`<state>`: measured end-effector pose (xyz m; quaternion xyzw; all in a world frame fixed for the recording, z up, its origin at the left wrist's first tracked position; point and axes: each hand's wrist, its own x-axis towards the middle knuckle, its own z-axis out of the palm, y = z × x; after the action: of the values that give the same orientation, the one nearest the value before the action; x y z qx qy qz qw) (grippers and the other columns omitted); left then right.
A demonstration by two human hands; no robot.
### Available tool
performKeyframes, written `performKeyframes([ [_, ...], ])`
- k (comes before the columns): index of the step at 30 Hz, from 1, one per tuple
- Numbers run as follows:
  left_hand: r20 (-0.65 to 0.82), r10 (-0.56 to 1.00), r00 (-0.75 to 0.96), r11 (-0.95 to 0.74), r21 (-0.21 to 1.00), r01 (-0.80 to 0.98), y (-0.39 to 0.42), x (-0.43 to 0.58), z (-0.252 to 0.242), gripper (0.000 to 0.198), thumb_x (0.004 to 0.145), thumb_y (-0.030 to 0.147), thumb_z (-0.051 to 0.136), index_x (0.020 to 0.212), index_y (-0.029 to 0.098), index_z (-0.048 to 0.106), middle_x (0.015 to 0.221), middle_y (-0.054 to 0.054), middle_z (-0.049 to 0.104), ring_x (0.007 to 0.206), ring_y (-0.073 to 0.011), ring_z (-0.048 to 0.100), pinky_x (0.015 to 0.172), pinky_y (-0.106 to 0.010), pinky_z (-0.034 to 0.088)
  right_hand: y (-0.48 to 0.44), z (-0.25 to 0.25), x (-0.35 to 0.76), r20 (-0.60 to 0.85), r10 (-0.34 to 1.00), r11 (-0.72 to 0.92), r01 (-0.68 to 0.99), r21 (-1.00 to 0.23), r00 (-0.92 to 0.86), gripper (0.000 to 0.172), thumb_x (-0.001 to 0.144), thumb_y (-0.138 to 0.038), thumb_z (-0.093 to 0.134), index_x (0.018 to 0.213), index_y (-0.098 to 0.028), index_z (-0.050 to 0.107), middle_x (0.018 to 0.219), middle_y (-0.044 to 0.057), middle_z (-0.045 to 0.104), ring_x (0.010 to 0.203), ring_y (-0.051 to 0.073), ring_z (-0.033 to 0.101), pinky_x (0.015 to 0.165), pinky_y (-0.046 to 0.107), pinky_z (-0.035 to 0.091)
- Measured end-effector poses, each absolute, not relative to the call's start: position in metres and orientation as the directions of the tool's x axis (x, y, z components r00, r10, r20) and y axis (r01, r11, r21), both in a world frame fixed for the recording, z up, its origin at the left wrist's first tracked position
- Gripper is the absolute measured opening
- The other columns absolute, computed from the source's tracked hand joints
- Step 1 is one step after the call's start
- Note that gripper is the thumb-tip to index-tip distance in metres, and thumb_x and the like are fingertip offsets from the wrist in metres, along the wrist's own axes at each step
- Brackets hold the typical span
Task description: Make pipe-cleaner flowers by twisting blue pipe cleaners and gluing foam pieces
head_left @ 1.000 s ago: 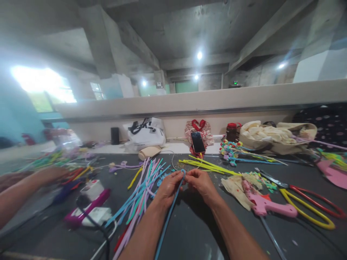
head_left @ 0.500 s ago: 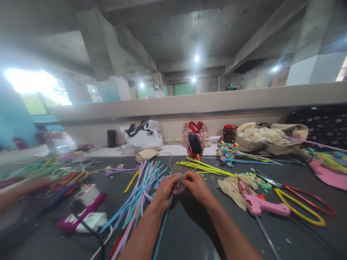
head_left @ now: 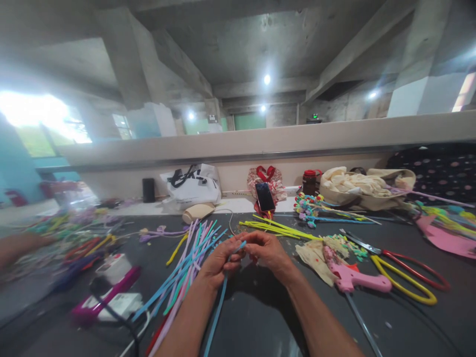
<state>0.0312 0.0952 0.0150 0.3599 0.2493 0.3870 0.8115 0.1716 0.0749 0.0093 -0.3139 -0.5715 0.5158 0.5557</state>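
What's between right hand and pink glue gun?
Head view: a crumpled beige sheet lies between the right hand and the pink glue gun, under the gun's nozzle.

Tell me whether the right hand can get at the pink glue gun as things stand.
Probably yes. The pink glue gun lies just right of the right hand, with only a cloth scrap between; but that hand is pinching the blue pipe cleaner.

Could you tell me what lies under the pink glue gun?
The pink glue gun rests partly on a crumpled beige cloth, its handle on the table. Anything beneath the cloth is hidden.
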Motion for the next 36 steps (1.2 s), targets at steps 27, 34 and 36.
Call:
performKeyframes([
  [27, -0.049, 0.969, 0.242, 0.054, 0.998, -0.016, 0.089, 0.052, 0.005, 0.011, 0.058, 0.020, 0.062, 0.062, 0.013, 0.055, 0.048, 0.001, 0.056, 0.039, -0.0082, 0.051, 0.036, -0.016, 0.037, 0.076, 0.001, 0.171, 0.423, 0.900, 0.326, 0.481, -0.814, 0.105, 0.014, 0.065, -0.010, 0.047, 0.065, -0.017, 0.059, 0.062, 0.000, 0.056, 0.061, 0.013, 0.049, 0.060, 0.025, 0.035],
  [34, -0.115, 0.936, 0.332, 0.149, 0.986, -0.080, 0.093, 0.050, 0.006, 0.018, 0.060, 0.028, 0.062, 0.061, 0.012, 0.053, 0.046, 0.003, 0.053, 0.033, -0.0043, 0.042, 0.032, -0.014, 0.030, 0.084, 0.000, 0.178, 0.263, 0.965, 0.255, 0.255, -0.933, -0.002, 0.021, 0.071, -0.022, 0.043, 0.078, -0.015, 0.062, 0.051, -0.002, 0.055, 0.041, 0.010, 0.049, 0.037, 0.019, 0.039],
  [36, -0.135, 0.925, 0.354, 0.176, 0.981, -0.086, 0.094, 0.049, 0.005, 0.019, 0.059, 0.028, 0.062, 0.059, 0.012, 0.052, 0.044, 0.003, 0.051, 0.033, -0.0044, 0.042, 0.032, -0.014, 0.028, 0.085, -0.001, 0.180, 0.250, 0.968, 0.251, 0.224, -0.942, -0.030, 0.020, 0.069, -0.024, 0.047, 0.077, -0.015, 0.064, 0.051, -0.002, 0.056, 0.041, 0.010, 0.050, 0.037, 0.019, 0.039],
])
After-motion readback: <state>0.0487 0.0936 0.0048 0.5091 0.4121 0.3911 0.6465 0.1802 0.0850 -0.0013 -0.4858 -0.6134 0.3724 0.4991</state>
